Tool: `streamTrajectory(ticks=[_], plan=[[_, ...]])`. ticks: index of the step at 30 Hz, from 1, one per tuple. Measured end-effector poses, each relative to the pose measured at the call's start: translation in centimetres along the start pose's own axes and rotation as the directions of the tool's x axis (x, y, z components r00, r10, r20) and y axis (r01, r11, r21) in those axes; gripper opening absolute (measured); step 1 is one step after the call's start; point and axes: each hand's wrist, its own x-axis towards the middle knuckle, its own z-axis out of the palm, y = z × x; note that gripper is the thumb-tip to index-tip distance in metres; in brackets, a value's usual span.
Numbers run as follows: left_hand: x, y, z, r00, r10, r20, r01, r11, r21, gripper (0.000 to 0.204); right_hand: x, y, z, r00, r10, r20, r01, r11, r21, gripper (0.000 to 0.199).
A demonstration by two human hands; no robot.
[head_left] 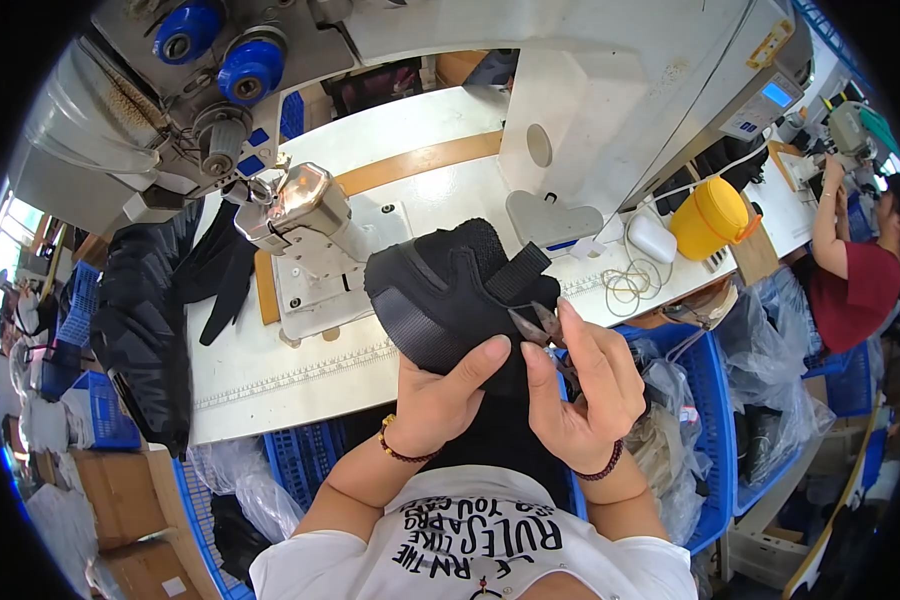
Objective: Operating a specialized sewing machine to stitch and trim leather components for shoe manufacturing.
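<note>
Shoe upper (425, 290), likely light and pliable, is held at the white table (255, 405), left hand (435, 400) pinching its lower edge, a sound grip, right hand (590, 400) pinching snips (536, 328) near the webbing tab (520, 274).

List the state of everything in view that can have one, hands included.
Left hand, gripping the black shoe piece
Right hand, holding the snips
Black shoe piece, held up
Snips, blades apart
Screen, lit
String, loosely looped
Blue crate, loaded
Sewing machine, running or stopped unclear
</note>
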Motion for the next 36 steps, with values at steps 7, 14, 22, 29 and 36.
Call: streamTrajectory(ticks=[7,14,22,29,36], plan=[[0.0,0.1,0.3,1.000,0.003,-0.014,-0.004,1.000,-0.024,0.043,-0.3,0.1,-0.5,0.998,0.067,0.001,-0.067,0.996,0.054,0.039],[-0.2,-0.2,0.5,1.000,0.003,-0.027,-0.001,0.998,0.070,0.048,-0.3,0.2,-0.8,0.999,0.039,-0.015,-0.039,0.999,0.020,0.039],[-0.3,-0.7,0.5,1.000,-0.001,-0.007,0.002,0.997,0.078,0.047,-0.4,0.0,-0.9,0.997,0.069,-0.023,-0.069,0.997,0.035,0.039],[-0.3,-1.3,0.9,0.994,-0.079,0.081,0.089,0.988,-0.124,0.044,-1.6,0.5,0.6,0.968,0.245,-0.052,-0.209,0.906,0.368,0.039],[-0.8,-2.0,0.5,0.995,-0.066,0.074,0.074,0.990,-0.122,0.043,-1.5,-0.8,1.0,0.957,0.275,-0.097,-0.242,0.934,0.262,0.035]])
